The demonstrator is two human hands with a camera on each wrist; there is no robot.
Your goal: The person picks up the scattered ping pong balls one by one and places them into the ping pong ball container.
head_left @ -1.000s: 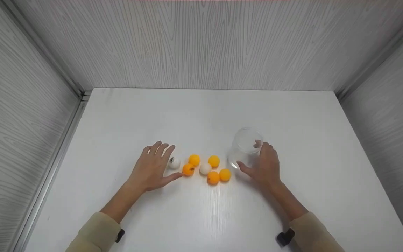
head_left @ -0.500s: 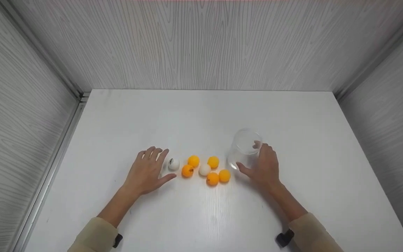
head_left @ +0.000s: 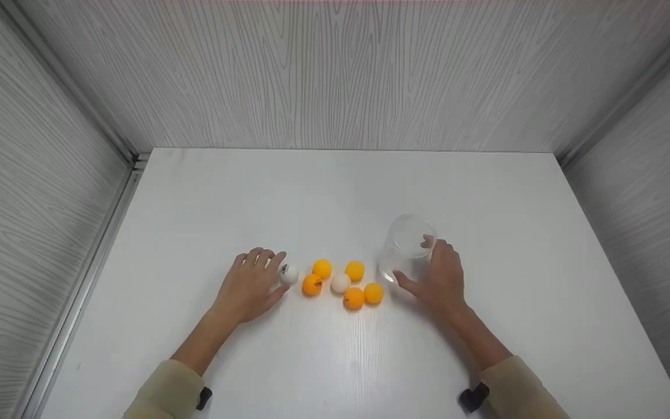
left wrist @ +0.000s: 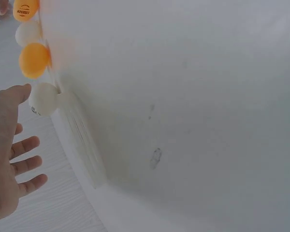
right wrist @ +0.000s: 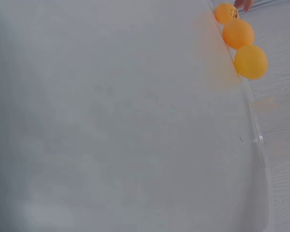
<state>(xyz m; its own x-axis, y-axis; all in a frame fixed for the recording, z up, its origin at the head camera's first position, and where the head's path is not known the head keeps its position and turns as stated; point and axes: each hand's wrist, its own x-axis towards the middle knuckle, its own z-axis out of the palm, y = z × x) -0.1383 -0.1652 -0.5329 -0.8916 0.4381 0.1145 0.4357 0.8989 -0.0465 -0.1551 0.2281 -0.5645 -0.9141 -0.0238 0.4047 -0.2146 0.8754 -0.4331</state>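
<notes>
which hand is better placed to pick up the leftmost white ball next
Probably the left: the left hand is open right beside that white ball, thumb close to it. The right hand is round the cup, beyond the other balls.

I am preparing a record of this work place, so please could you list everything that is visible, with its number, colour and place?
Flat tabletop: 1, white, across the middle
Round orange balls: 5, orange, middle of the tabletop
Round white balls: 2, white, at the group's left end and within it
Clear cylindrical container: 1, colourless, right of the balls
Wood-grain panels: 3, grey, behind, left and right
Metal-looking strip: 1, grey, tabletop's left side
Fabric sleeves: 2, beige, bottom edge
Small objects: 2, black, beside sleeve ends
Left hand: 1, bare, beside the leftmost white ball
Right hand: 1, bare, gripping the container
</notes>
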